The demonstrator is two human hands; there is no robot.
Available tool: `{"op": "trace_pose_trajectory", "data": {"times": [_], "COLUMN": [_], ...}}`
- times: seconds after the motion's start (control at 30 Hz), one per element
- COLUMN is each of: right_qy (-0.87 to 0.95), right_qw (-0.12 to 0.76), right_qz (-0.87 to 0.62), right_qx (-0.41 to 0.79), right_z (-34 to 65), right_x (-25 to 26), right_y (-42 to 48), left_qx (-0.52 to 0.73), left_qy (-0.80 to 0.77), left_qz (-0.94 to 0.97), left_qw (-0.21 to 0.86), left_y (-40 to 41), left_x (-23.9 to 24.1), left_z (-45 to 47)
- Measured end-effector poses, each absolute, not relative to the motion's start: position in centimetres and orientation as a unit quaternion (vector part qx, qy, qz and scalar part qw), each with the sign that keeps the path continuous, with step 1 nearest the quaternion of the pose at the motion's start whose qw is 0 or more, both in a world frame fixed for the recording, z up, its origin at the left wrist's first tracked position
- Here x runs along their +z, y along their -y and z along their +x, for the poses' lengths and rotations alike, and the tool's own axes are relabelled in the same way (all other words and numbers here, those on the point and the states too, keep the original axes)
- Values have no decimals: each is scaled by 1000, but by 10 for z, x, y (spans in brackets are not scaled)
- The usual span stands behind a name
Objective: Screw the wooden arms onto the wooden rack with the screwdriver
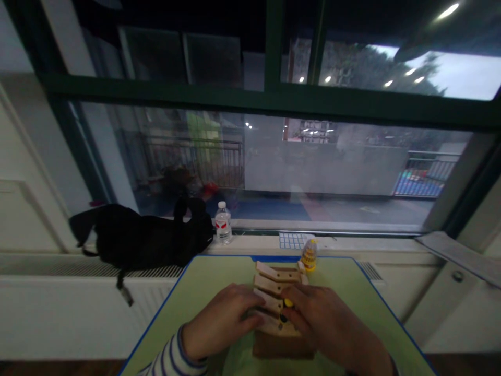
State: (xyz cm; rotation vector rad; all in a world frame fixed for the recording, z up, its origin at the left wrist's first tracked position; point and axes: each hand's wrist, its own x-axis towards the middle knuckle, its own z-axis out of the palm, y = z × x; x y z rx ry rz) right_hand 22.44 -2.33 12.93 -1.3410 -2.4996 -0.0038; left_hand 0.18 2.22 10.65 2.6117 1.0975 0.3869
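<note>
Pale wood makes up the rack (266, 292) between my hands, its slats lying one behind another and slanting down from their left ends, with small dark holes in several of them. It sits on my table, about midway across, and its near side shows a darker brown face toward me. My left hand (225, 316) is clamped on the rack's left side, thumb and forefinger at the ends of the nearer slats. My right hand (324, 316) comes over the opposite side, its fingertips pinched on a yellow piece (288, 303) above the slats; something dark shows just below that, though it is too blurred and covered for me to say what. My hands are apart, with the rack between them.

A striped sleeve (176, 355) covers my left wrist. The table (209, 277) is pale green with a blue edge. Near its far edge, just past the rack's right corner, stands a small bottle (309, 255) with yellow on it. Beyond, on the sill (254, 243), are a gridded sheet (291, 241) and an upright water bottle (223, 224). Left of that slumps a black bag (148, 237), a strap hanging over the radiator (94, 308). Behind everything is a green-framed window (242, 96).
</note>
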Motion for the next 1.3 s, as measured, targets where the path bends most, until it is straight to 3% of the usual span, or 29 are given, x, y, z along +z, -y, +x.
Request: {"op": "trace_pose_trajectory", "data": {"times": [0.47, 0.97, 1.3], "right_qy": [864, 892, 903], "right_qw": [135, 191, 181], "right_qz": [-472, -396, -377], "right_qx": [112, 101, 93], "right_z": [226, 240, 238], "right_x": [136, 139, 139], "right_y": [21, 18, 22], "left_qx": [66, 65, 59], "left_qy": [-375, -326, -318], "left_qz": [909, 935, 942], "left_qw": [173, 122, 86], "left_y": [-22, -24, -25], "left_x": [101, 97, 95], "left_z": [-4, -5, -8]}}
